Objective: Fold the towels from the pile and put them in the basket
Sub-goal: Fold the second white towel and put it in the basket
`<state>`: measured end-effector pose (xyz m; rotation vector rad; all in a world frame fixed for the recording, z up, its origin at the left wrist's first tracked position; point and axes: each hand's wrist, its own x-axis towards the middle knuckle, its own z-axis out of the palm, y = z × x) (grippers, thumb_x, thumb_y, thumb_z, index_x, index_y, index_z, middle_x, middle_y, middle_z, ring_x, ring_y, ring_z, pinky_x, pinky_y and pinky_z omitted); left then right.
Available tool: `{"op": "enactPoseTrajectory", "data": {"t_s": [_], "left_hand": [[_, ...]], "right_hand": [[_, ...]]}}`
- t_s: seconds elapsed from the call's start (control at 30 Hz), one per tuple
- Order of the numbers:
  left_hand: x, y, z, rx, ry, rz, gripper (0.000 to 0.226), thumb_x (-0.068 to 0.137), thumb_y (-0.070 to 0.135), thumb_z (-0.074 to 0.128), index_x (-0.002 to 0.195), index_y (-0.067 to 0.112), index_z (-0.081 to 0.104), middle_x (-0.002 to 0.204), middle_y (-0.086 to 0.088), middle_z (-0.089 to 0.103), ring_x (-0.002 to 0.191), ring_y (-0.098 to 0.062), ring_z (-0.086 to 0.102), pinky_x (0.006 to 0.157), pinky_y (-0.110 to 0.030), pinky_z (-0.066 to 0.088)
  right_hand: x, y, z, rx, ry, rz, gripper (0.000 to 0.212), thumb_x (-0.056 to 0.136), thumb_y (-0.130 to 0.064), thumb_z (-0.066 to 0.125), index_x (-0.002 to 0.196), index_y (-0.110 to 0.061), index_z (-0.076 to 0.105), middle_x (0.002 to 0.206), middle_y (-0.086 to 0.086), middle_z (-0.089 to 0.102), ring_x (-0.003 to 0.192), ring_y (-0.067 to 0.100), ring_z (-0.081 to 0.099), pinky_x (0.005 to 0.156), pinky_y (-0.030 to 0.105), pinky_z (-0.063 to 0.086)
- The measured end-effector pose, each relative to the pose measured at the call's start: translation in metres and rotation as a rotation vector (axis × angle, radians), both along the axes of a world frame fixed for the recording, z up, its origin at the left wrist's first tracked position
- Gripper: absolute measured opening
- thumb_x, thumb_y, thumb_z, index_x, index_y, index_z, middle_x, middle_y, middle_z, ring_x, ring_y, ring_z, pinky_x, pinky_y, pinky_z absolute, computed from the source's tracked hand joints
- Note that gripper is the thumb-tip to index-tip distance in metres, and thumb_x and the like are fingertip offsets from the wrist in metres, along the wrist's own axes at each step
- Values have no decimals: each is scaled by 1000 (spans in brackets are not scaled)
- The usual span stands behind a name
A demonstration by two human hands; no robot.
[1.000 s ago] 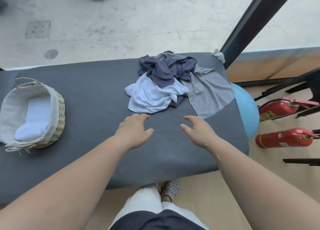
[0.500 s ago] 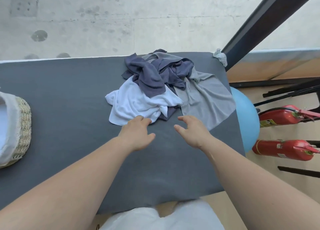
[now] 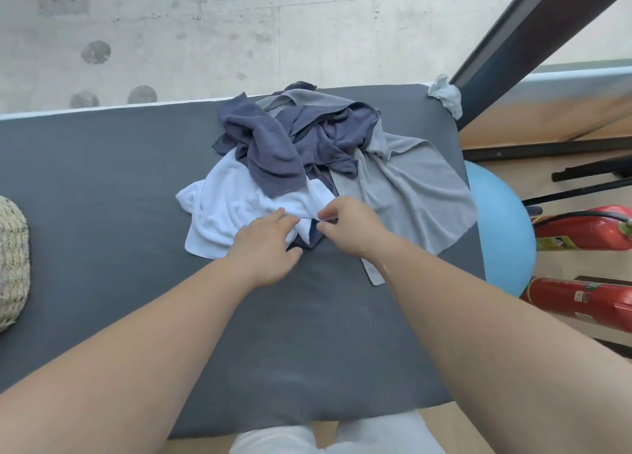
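A pile of towels lies at the back right of the dark grey table point(image 3: 119, 186). A white towel point(image 3: 225, 210) is at its front left, dark blue towels point(image 3: 273, 152) are bunched on top, and a light grey towel point(image 3: 413, 186) is spread to the right. My left hand point(image 3: 266, 245) rests on the white towel's near edge with its fingers stretched forward. Just to its right, my right hand point(image 3: 349, 228) pinches a fold of the white towel between curled fingers and thumb. Only the woven rim of the basket point(image 3: 13, 258) shows at the far left edge.
A blue exercise ball point(image 3: 496, 234) sits beside the table's right edge, with two red fire extinguishers point(image 3: 581, 231) on the floor past it. A crumpled pale cloth point(image 3: 444, 94) lies on the back right corner by a dark slanted beam point(image 3: 513, 36).
Both hands have moved forward from bare table onto the white towel, and the right fingers have closed on it. The view has shifted right, so the basket has nearly left the frame.
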<state>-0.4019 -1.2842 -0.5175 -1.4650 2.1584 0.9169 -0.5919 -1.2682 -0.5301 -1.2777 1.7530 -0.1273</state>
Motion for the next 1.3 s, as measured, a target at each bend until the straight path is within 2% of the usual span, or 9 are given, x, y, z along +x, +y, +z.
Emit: {"op": "enactPoseTrajectory", "data": {"t_s": [0.13, 0.27, 0.47, 0.7, 0.83, 0.97, 1.1, 1.2, 1.3], "left_hand": [[-5, 6, 28, -27, 146, 129, 54, 93, 39, 55, 145, 27, 43, 149, 4, 46, 135, -23, 44, 106, -47, 40], [-7, 11, 63, 17, 176, 53, 68, 93, 28, 55, 152, 41, 26, 157, 0, 33, 140, -25, 36, 109, -45, 38], [11, 29, 109, -12, 139, -187, 24, 89, 24, 55, 112, 30, 59, 163, -1, 21, 141, -30, 31, 106, -49, 38], [65, 65, 138, -68, 219, -180, 20, 87, 31, 60, 106, 25, 64, 156, 0, 35, 141, -24, 29, 110, -44, 32], [88, 80, 139, -126, 202, -240, 12, 90, 31, 56, 79, 26, 54, 117, 11, 56, 116, -21, 47, 83, -36, 39], [91, 98, 145, -154, 197, -235, 26, 93, 38, 56, 76, 18, 55, 89, 7, 56, 93, -18, 50, 78, -34, 41], [75, 128, 173, -102, 330, -47, 36, 96, 33, 55, 66, 21, 41, 63, 4, 47, 61, -15, 44, 55, -30, 30], [62, 153, 187, -137, 367, 2, 34, 97, 34, 56, 68, 19, 44, 61, 4, 48, 60, -15, 44, 56, -31, 32], [53, 184, 186, -148, 278, -25, 32, 95, 39, 56, 74, 18, 46, 66, 4, 51, 63, -17, 46, 58, -32, 34]], "right_hand": [[3, 25, 35, -54, -98, 21, 32, 84, -8, 58, 109, -23, 73, 116, -8, 69, 109, 12, 63, 96, 32, 50], [14, 48, 77, -148, -113, 171, 33, 83, -7, 57, 106, -20, 76, 109, -8, 68, 106, 17, 61, 93, 33, 48], [31, 86, 139, -198, -155, 52, 30, 82, -4, 60, 95, -22, 80, 97, -10, 68, 93, 11, 61, 82, 23, 48], [32, 156, 188, -278, -35, -117, 29, 79, -4, 65, 73, -31, 74, 83, -9, 71, 80, 8, 64, 74, 21, 49], [27, 191, 200, -334, 60, -210, 35, 78, -3, 67, 65, -36, 68, 75, -9, 70, 78, 6, 62, 66, 9, 42], [26, 214, 209, -358, 56, -326, 32, 80, 1, 60, 70, -27, 71, 64, -8, 64, 64, 0, 55, 57, 9, 38], [13, 230, 209, -332, -10, -368, 32, 87, 1, 47, 90, -23, 68, 75, -8, 61, 61, 0, 51, 55, 11, 37], [-5, 247, 204, -282, -35, -321, 36, 88, -1, 41, 94, -23, 68, 86, -4, 66, 75, 8, 56, 59, 14, 40], [-25, 269, 200, -273, -59, -265, 33, 86, 1, 39, 79, -16, 67, 76, 1, 64, 69, 13, 52, 54, 16, 36]]}}
